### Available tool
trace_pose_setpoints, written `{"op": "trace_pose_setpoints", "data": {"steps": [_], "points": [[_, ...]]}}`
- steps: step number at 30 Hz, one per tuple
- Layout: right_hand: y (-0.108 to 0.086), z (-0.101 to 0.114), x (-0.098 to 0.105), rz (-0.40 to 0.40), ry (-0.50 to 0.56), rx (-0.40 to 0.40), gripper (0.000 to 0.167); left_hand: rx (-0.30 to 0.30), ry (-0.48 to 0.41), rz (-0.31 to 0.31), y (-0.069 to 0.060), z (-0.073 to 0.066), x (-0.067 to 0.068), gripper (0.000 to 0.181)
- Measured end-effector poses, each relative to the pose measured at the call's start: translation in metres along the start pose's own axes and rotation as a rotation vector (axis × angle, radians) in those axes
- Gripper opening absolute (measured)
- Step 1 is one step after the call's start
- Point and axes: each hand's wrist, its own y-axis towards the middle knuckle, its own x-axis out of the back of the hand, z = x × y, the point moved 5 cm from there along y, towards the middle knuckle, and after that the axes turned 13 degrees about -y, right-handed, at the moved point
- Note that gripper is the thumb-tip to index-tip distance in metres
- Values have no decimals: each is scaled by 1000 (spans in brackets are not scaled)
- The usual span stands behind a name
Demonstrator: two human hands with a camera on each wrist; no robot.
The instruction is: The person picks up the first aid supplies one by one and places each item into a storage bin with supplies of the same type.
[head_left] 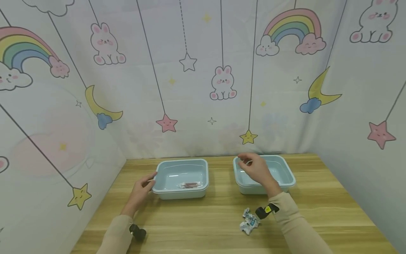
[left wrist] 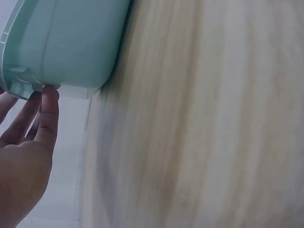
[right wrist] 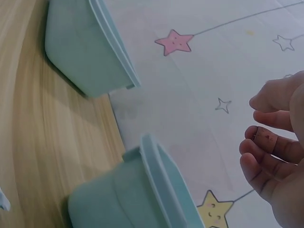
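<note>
My left hand point(head_left: 141, 191) is at the left end of a pale blue plastic basin point(head_left: 182, 195). In the left wrist view, fingertips point(left wrist: 49, 93) grip the basin's end just under its lip. Several slim reddish-brown sticks in clear wrapping point(head_left: 191, 185) lie on that basin's floor, toward its near right side. Over the left part of a second pale blue basin point(head_left: 284, 173) hovers my right hand point(head_left: 255, 168), its fingers loosely bent. The right wrist view shows nothing between those fingers point(right wrist: 266, 161), and they are apart from the basin's rim.
Crumpled white-and-blue wrappers point(head_left: 248, 222) lie on the wooden table point(head_left: 196, 225), left of my right wrist. Behind the basins hangs a pale printed curtain point(head_left: 196, 141), with similar cloth walls on both sides. A gap separates the two basins.
</note>
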Motion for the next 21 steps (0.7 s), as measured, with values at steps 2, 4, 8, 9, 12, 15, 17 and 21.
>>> {"op": "trace_pose_setpoints", "data": {"steps": [2, 4, 8, 9, 12, 15, 17, 21], "points": [[-1, -4, 6, -18, 2, -5, 23, 11, 1, -1, 0, 1, 0, 44], [-2, -8, 11, -30, -5, -10, 23, 27, -5, -9, -1, 2, 0, 44], [-4, -16, 18, -44, -13, -15, 24, 29, -4, -6, 0, 4, 0, 44], [-4, -19, 20, -46, -17, -17, 24, 24, -2, -2, 0, 3, 0, 44], [-6, -25, 23, -52, -24, -30, 25, 12, -2, 1, 0, 3, 1, 44], [-8, -32, 26, -52, -43, -53, 25, 5, -1, 4, 1, 3, 1, 44], [-9, -36, 28, -56, -54, -68, 25, 5, -1, 5, 1, 3, 1, 44], [-12, -43, 35, -67, -57, -88, 25, 7, 4, 4, 0, 4, 1, 44]]}}
